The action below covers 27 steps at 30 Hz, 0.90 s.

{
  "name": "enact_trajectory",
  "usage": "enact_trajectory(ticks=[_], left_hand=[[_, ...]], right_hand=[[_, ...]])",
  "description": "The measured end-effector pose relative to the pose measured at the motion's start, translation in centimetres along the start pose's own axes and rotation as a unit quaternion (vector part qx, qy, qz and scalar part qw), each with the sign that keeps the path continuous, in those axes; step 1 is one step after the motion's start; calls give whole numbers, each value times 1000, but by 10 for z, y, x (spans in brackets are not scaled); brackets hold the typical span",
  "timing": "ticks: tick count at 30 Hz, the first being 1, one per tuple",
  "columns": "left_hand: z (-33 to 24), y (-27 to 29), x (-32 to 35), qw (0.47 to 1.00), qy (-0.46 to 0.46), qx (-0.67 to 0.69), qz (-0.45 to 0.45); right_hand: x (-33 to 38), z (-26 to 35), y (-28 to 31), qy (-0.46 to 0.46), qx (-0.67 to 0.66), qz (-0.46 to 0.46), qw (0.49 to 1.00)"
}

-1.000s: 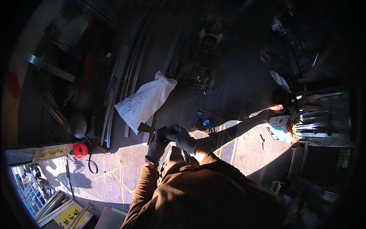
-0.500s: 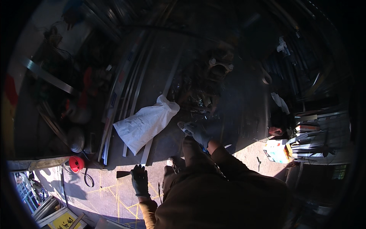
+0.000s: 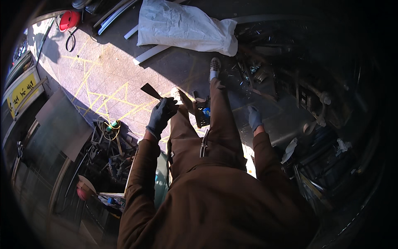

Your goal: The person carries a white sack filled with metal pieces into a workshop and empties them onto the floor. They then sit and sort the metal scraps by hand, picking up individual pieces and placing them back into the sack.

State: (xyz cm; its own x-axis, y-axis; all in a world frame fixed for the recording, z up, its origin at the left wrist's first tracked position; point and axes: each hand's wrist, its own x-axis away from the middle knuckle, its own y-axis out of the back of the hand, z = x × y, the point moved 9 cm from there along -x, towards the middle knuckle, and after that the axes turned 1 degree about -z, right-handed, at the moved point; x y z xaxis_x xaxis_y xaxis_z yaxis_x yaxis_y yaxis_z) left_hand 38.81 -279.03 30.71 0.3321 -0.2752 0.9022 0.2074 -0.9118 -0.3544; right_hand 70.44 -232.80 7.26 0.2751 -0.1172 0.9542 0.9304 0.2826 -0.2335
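Note:
My left hand (image 3: 161, 115), in a dark grey work glove, is closed around a scraper (image 3: 151, 91). Its dark, flared blade points up and to the left over the sunlit ground. My right hand (image 3: 254, 118), in a lighter grey-blue glove, hangs to the right of my leg, its fingers loosely stretched and nothing visible in them. Ahead of my feet lies a white woven sack (image 3: 184, 29), partly over pale metal strips (image 3: 151, 54). Between my legs a black crate (image 3: 202, 118) holds a blue item (image 3: 206, 111).
A red bucket-like container (image 3: 69, 20) stands far left. Scrap metal (image 3: 257, 74) lies beyond my right hand. On the left are a metal sheet (image 3: 66, 124), a yellow sign board (image 3: 21, 94) and a heap of metal pieces (image 3: 118, 153) with a yellow cord (image 3: 118, 126).
My view has turned right, and the sack appears higher in the picture. The right hand has come away from my knee out to the side. The scraper is still in my left hand.

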Motion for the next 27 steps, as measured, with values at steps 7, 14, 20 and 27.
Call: enact_trajectory(ticks=[7, 14, 20, 27], left_hand=[[123, 47, -162, 989, 22, -130, -70], [216, 88, -273, 966, 10, -218, -141], [220, 80, -323, 934, -23, -347, -81], [180, 53, -365, 856, -14, -515, 29]], right_hand=[[-17, -79, 79, -82, 782, 17, 618], [-46, -127, 122, -84, 741, -82, 662], [-55, -123, 158, -100, 723, -119, 673], [-32, -83, 182, -104, 711, -185, 670]])
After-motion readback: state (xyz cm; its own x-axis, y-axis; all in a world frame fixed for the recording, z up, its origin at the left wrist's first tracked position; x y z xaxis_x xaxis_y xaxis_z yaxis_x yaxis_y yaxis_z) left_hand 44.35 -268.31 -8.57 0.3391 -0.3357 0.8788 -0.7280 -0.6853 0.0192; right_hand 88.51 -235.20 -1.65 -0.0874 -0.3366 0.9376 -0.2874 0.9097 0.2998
